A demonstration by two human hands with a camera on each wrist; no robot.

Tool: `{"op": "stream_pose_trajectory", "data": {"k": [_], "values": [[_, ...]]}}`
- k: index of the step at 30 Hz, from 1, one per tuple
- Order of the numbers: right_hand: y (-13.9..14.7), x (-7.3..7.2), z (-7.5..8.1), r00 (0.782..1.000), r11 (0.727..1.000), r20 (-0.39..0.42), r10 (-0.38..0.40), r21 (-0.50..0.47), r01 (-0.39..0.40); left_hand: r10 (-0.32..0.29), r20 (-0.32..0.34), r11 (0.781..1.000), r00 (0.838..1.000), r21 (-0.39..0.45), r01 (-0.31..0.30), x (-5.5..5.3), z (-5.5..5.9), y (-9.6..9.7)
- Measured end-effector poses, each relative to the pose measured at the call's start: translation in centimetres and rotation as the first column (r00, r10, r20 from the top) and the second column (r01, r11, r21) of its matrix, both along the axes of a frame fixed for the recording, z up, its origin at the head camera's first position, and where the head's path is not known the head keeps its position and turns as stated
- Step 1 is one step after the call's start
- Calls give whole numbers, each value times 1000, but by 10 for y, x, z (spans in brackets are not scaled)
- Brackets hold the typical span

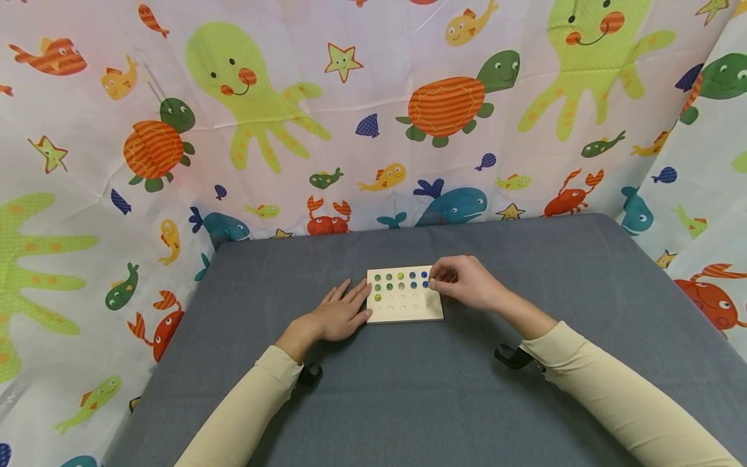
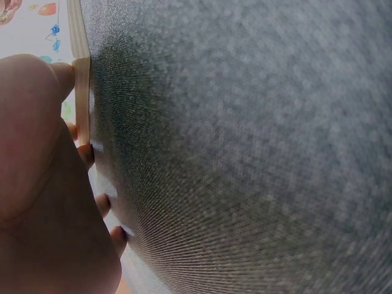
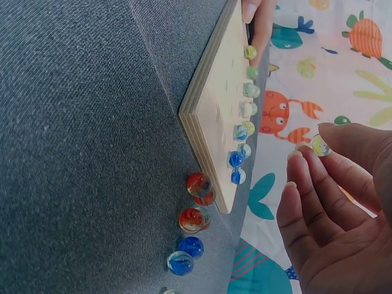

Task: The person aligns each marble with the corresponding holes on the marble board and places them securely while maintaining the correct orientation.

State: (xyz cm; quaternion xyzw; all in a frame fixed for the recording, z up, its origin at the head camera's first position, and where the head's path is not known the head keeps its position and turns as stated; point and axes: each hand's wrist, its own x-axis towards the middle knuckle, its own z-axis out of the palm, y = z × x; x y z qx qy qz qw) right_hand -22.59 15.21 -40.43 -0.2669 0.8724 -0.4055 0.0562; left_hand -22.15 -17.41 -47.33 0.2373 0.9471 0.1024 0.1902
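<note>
A pale wooden board (image 1: 408, 316) with rows of round hollows lies on the grey cloth. Green, yellow, clear and blue marbles fill its two far rows, and one yellow-green marble (image 1: 378, 298) sits at the left of the third row. My left hand (image 1: 338, 318) rests flat at the board's left edge, fingers straight, fingertips and thumb against it. Above the board's right edge, my right hand (image 1: 469, 282) pinches a clear marble with a yellow swirl (image 3: 320, 145) between thumb and fingertips.
Loose marbles lie on the cloth just right of the board: orange-red ones (image 3: 193, 219) and blue ones (image 3: 180, 263), largely hidden by the right hand in the head view. A curtain (image 1: 350, 143) printed with sea animals hangs behind the grey-covered table (image 1: 397, 402).
</note>
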Motion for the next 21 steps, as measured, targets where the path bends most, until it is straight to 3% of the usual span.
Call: {"op": "stream_pose_trajectory", "data": {"k": [11, 21], "values": [[-8, 0, -4, 1000, 1000, 14, 14, 6, -14, 0, -3, 1000, 1000, 8, 1, 0, 1, 0], [-15, 4, -5, 998, 999, -51, 31, 17, -30, -8, 5, 1000, 1000, 18, 7, 1, 1, 0]]}}
